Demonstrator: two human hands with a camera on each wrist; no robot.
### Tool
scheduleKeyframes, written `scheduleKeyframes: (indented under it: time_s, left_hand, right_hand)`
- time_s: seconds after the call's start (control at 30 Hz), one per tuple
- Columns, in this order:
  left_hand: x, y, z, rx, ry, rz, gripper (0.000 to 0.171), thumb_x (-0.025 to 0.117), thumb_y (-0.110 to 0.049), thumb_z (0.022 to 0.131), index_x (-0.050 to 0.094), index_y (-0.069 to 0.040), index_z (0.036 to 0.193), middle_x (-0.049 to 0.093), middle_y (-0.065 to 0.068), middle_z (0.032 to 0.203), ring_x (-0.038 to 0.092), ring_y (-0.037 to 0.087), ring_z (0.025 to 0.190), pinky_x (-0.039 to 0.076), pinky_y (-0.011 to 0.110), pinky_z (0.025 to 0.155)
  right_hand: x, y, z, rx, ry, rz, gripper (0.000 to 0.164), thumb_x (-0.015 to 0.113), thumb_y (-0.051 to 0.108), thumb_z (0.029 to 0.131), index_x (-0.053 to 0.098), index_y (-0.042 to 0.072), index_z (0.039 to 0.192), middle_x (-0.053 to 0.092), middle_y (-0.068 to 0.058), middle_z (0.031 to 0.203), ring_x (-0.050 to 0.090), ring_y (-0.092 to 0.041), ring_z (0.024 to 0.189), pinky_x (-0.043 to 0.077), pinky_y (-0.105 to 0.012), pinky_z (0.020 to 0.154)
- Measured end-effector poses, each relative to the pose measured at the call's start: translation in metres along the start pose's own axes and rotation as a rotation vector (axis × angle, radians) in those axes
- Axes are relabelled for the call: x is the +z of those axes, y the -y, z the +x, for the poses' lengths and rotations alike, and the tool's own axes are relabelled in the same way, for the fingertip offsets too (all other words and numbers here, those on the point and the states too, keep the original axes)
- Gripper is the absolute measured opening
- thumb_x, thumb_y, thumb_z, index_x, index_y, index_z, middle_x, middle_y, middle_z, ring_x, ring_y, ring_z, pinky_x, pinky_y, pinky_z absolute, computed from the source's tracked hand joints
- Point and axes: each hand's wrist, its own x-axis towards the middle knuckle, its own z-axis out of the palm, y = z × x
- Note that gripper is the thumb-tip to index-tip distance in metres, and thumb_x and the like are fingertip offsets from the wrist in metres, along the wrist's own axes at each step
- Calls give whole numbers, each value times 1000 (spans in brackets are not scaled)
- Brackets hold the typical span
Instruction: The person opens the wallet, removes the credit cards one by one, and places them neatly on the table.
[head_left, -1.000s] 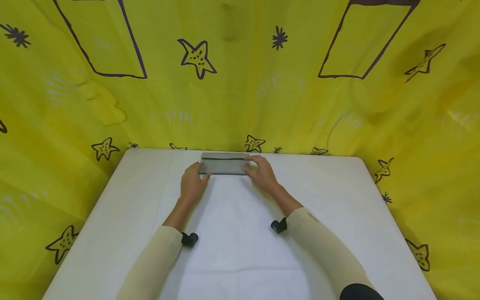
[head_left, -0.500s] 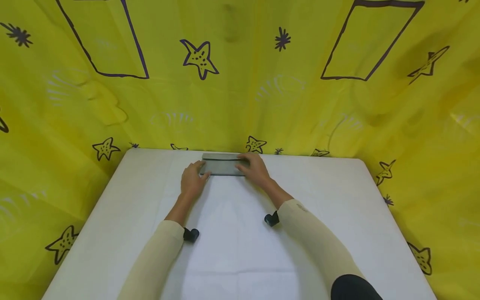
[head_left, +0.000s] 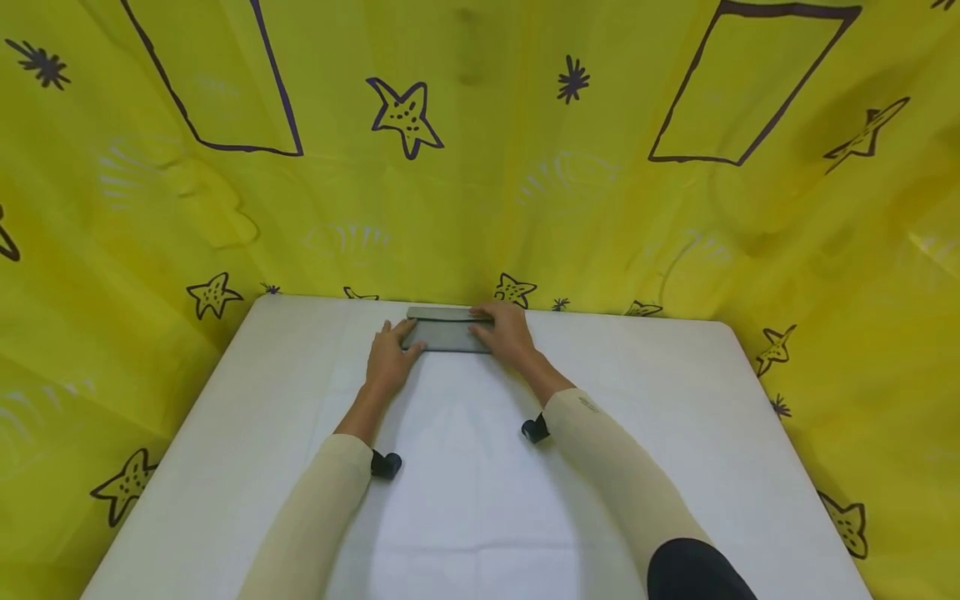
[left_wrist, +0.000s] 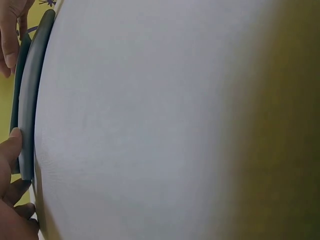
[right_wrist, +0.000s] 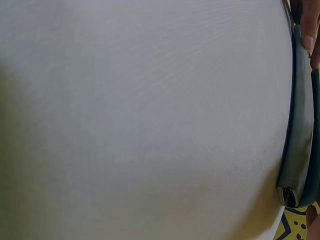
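Presently, mark on your right sleeve illegible | folded cloth near far edge of white table | your left hand, fingers spread, touching its left end | your right hand bent over its right end, grip unclear; further left than a second ago

Along the left edge of the frame lies a long grey-green folded piece. At lower left, the left hand grips its end. The right hand is at upper left, by the piece's darker layer. A white surface fills the middle, and the right side is a blurred yellowish-brown band.
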Motion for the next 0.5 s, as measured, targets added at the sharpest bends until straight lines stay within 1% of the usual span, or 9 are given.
scheduleKeyframes:
  time_s: [0.1, 0.33, 0.5]
  left_hand:
    - [0, 2, 1, -4, 7, -34, 56, 73, -24, 101, 56, -7, 152, 45, 18, 161, 20, 52, 153, 22, 67, 122]
    - [-1, 5, 1, 0, 21, -60, 57, 74, -22, 101, 55, -7, 152, 38, 24, 162, 17, 62, 150, 19, 68, 122]
    - [0, 6, 1, 5, 15, -68, 57, 74, -21, 100, 56, -7, 152, 40, 23, 162, 17, 62, 150, 17, 69, 122]
  right_hand:
    - [2, 0, 3, 8, 16, 11, 32, 77, 22, 99, 75, 9, 129, 72, -8, 131, 59, -28, 131, 39, -41, 117]
    - [9, -1, 9, 10, 24, 2, 34, 76, 21, 99, 74, 9, 131, 70, -8, 136, 57, -28, 134, 40, -40, 117]
    - [15, -2, 14, 9, 25, 6, 33, 77, 20, 99, 75, 8, 130, 70, -9, 136, 57, -29, 133, 42, -41, 116]
